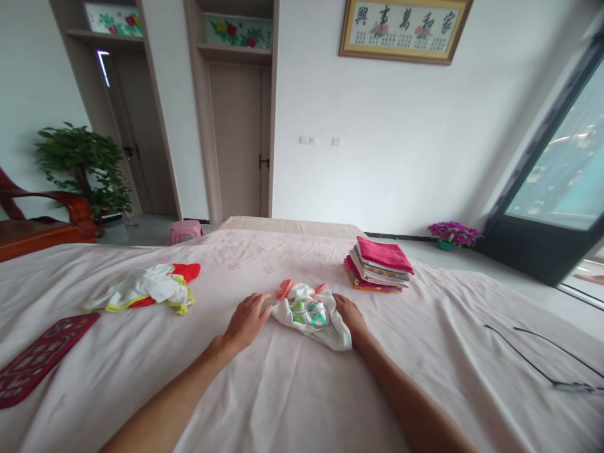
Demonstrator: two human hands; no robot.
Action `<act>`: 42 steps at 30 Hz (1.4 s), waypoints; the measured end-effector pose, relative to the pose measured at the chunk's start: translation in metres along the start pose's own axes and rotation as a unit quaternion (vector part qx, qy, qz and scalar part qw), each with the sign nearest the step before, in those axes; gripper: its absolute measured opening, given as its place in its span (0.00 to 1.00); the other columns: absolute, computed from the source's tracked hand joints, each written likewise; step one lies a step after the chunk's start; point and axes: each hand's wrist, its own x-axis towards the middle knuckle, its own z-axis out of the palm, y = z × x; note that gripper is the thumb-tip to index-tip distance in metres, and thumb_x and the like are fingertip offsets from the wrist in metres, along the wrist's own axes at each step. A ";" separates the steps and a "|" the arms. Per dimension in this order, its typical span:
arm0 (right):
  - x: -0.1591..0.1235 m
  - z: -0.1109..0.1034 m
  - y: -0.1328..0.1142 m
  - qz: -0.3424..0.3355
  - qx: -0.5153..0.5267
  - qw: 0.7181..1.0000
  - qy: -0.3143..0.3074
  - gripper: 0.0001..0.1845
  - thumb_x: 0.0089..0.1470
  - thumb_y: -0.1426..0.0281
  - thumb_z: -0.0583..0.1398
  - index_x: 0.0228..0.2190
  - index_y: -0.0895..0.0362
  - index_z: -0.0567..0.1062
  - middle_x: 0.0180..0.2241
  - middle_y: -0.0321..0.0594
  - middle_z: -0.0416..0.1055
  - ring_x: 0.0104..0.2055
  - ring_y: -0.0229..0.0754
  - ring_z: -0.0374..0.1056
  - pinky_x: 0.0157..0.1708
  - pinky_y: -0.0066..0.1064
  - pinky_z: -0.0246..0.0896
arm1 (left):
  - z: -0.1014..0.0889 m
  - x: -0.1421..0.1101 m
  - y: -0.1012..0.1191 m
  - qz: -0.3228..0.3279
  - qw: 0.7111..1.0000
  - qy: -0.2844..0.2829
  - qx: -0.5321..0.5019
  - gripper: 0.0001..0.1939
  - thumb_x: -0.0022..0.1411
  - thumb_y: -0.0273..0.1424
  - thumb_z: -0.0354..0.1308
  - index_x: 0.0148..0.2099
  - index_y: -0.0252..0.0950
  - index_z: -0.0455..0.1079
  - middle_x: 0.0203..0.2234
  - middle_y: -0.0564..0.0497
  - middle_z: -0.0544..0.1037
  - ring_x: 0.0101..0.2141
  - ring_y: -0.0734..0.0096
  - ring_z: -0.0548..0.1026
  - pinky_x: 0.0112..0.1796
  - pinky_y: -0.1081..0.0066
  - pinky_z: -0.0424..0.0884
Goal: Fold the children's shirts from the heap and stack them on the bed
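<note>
A small crumpled white shirt (pixel 309 314) with coral trim and a green print lies on the bed before me. At its left edge is my left hand (pixel 248 319), fingers outstretched and thumb apart, the tips at or just beside the cloth. My right hand (pixel 350 316) has its fingers curled at the shirt's right edge; its thumb is hidden by the fabric. Farther left lies a loose heap of white clothes (pixel 151 286) with yellow-green edging and red parts. Beyond my right hand stands a stack of folded cloths (pixel 380 264), bright pink on top.
A pale pink sheet (pixel 264 402) with creases covers the bed. A dark red patterned mat (pixel 44 358) lies at the left, and eyeglasses (pixel 561 380) at the right. Past the bed are a pink stool (pixel 186 231), a potted plant (pixel 82 163) and purple flowers (pixel 453 233).
</note>
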 end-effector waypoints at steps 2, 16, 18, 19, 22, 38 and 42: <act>0.000 -0.001 -0.001 -0.009 0.009 1.000 0.010 0.26 0.59 0.64 0.53 0.58 0.51 0.69 0.62 0.43 0.64 0.62 0.47 0.61 0.60 0.35 0.51 | 0.011 -0.003 -0.016 -0.012 0.999 -0.010 0.028 0.18 0.65 0.32 0.52 0.55 0.37 0.70 0.53 0.42 0.75 0.54 0.60 0.71 0.57 0.60 0.64; 0.000 0.003 0.002 -0.003 0.041 0.999 0.023 0.27 0.58 0.64 0.55 0.58 0.49 0.69 0.60 0.41 0.66 0.60 0.48 0.62 0.57 0.36 0.52 | 0.023 -0.007 -0.026 0.035 0.995 -0.020 0.096 0.18 0.66 0.29 0.50 0.55 0.36 0.71 0.54 0.42 0.73 0.54 0.59 0.71 0.57 0.60 0.64; 0.001 0.003 0.002 -0.007 0.043 0.999 0.026 0.26 0.58 0.63 0.55 0.58 0.49 0.70 0.60 0.41 0.65 0.60 0.48 0.62 0.57 0.37 0.53 | 0.023 -0.008 -0.027 0.037 0.995 -0.015 0.090 0.18 0.66 0.30 0.50 0.55 0.37 0.72 0.54 0.42 0.74 0.54 0.59 0.71 0.57 0.59 0.64; 0.001 0.004 0.003 -0.008 0.043 0.999 0.026 0.26 0.58 0.63 0.55 0.58 0.49 0.70 0.60 0.41 0.66 0.60 0.48 0.62 0.57 0.36 0.53 | 0.023 -0.008 -0.027 0.038 0.996 -0.012 0.085 0.17 0.66 0.30 0.50 0.54 0.37 0.72 0.53 0.42 0.74 0.54 0.58 0.71 0.56 0.59 0.64; 0.002 0.006 0.005 -0.009 0.044 0.999 0.027 0.26 0.57 0.64 0.56 0.57 0.50 0.71 0.60 0.42 0.66 0.60 0.47 0.63 0.58 0.35 0.52 | 0.023 -0.008 -0.026 0.041 0.997 -0.006 0.072 0.17 0.66 0.30 0.51 0.54 0.37 0.73 0.53 0.41 0.74 0.53 0.58 0.72 0.56 0.58 0.65; 0.002 0.005 0.008 -0.070 0.123 0.988 0.060 0.23 0.55 0.67 0.54 0.51 0.51 0.77 0.56 0.41 0.71 0.57 0.47 0.66 0.56 0.35 0.56 | 0.023 -0.011 -0.027 0.036 0.998 -0.006 0.059 0.17 0.65 0.28 0.51 0.53 0.37 0.73 0.53 0.41 0.74 0.53 0.58 0.72 0.56 0.57 0.65; 0.004 0.003 0.009 -0.097 0.207 0.972 0.049 0.21 0.56 0.67 0.53 0.46 0.52 0.80 0.50 0.41 0.76 0.52 0.49 0.69 0.54 0.37 0.59 | 0.024 -0.011 -0.029 0.036 0.997 -0.007 0.064 0.17 0.64 0.28 0.51 0.53 0.39 0.73 0.53 0.43 0.74 0.53 0.58 0.72 0.56 0.57 0.65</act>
